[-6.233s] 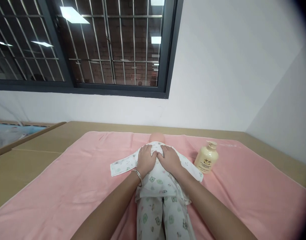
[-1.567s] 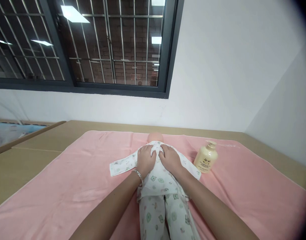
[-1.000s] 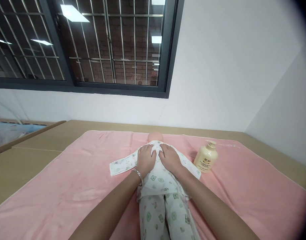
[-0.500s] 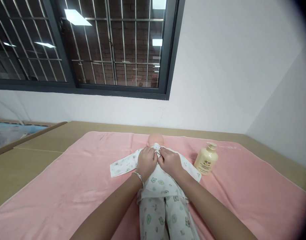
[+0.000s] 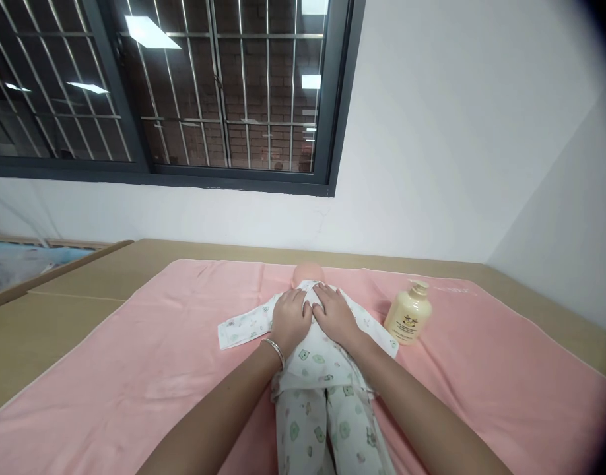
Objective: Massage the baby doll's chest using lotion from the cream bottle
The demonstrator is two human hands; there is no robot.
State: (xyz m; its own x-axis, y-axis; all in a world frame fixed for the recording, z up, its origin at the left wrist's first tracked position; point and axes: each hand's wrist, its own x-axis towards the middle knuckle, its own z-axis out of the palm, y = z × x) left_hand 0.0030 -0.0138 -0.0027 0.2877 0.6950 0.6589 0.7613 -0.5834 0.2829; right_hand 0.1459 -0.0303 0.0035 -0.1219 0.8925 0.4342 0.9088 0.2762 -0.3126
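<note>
A baby doll, its bald head [image 5: 308,272] toward the wall, lies on a pink sheet [image 5: 159,369]. It wears a white patterned top [image 5: 317,359] and matching trousers [image 5: 303,429]; the sleeves spread to both sides. My left hand [image 5: 292,318], with a silver bangle at the wrist, rests flat on the left of the doll's chest. On the right of the chest lies my right hand [image 5: 336,315], fingers stretched toward the collar. Both thumbs come close together over the middle of the top. Neither hand grips the cloth. The doll's face cannot be made out.
A cream pump bottle [image 5: 409,315] stands on the sheet by the right sleeve. Tan padded surface [image 5: 85,277] borders the sheet. Behind rises a white wall [image 5: 432,132] with a barred window [image 5: 224,92]. At far left, something blue and white [image 5: 30,260] lies beyond a ledge.
My fingers, bent and pinched at the collar before, have let go of the cloth and now lie flat on the chest. The top's neck area looks smoother. The bottle has not moved.
</note>
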